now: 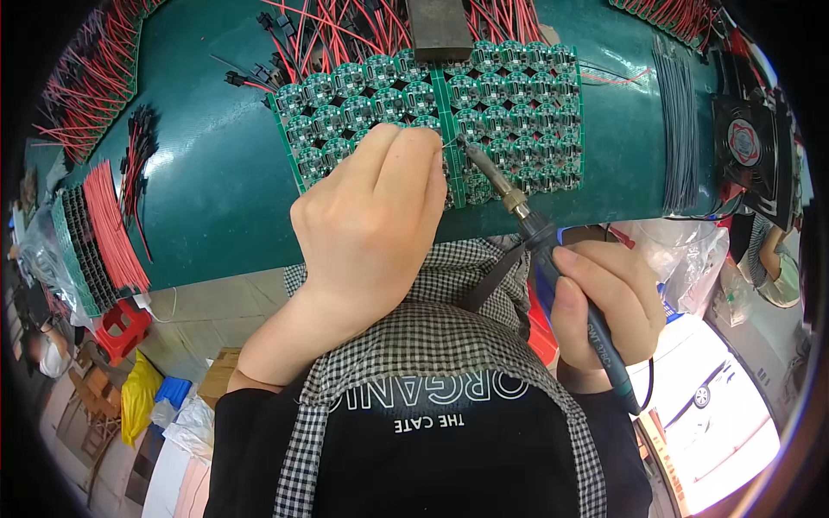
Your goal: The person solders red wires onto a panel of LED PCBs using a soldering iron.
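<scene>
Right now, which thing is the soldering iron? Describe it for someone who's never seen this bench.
On the green table, find the green circuit boards. At their near side, the right hand holds the soldering iron, slanting up and left. Unlike the flat boards, it's long and pen-shaped, with a blue-and-dark handle, brass-coloured collar and dull metal tip.

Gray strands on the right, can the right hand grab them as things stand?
Probably not: the right hand is wrapped around the soldering iron, though the way to the gray strands looks open.
</scene>
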The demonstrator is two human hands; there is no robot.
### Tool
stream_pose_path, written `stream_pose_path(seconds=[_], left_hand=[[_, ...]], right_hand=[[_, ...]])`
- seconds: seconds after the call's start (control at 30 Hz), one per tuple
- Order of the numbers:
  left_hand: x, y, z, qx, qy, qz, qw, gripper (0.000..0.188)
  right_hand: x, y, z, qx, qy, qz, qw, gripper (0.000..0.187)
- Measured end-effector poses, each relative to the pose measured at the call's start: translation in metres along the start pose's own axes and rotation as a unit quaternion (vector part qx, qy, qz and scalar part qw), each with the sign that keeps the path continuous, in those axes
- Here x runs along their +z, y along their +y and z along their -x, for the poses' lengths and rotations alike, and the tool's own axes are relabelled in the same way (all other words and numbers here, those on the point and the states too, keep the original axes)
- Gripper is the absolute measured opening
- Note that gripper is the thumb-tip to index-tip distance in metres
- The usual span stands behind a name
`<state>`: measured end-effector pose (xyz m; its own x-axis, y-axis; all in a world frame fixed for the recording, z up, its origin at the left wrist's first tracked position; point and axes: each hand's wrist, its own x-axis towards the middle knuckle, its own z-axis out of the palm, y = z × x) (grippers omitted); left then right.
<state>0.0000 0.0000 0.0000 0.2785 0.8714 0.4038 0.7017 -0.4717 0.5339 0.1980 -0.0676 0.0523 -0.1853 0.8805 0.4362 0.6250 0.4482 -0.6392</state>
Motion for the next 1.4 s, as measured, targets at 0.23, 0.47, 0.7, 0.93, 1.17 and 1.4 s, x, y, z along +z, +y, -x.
stream_pose_path(seconds=[0.23, 0.47, 0.7, 0.93, 1.17, 1.4], left_hand=[[-0.003, 0.003, -0.006, -0.001, -0.009, -0.005, 1.0, 0.014], [-0.009, -0.002, -0.02, -0.011, 0.029, 0.022, 0.999, 0.017], [0.0, -0.006, -0.022, -0.007, 0.01, 0.015, 1.0, 0.016], [0.0, -0.004, -0.023, -0.015, -0.003, 0.006, 1.0, 0.015], [0.0, -0.004, -0.024, -0.01, -0.014, -0.008, 1.0, 0.015], [-0.006, -0.001, -0.028, -0.022, 0.013, 0.012, 1.0, 0.016]], right_hand=[[0.005, -0.005, 0.0, 0.008, -0.008, 0.026, 1.0, 0.015], [-0.003, 0.003, -0.006, -0.02, 0.055, 0.008, 0.998, 0.019], [-0.002, 0.008, -0.021, -0.003, 0.019, 0.0, 1.0, 0.02], [-0.005, 0.005, -0.026, 0.017, -0.03, -0.007, 0.999, 0.024], [-0.004, 0.006, -0.026, 0.007, -0.047, 0.004, 0.999, 0.026], [-0.005, 0.008, -0.021, -0.01, -0.01, 0.009, 1.0, 0.02]])
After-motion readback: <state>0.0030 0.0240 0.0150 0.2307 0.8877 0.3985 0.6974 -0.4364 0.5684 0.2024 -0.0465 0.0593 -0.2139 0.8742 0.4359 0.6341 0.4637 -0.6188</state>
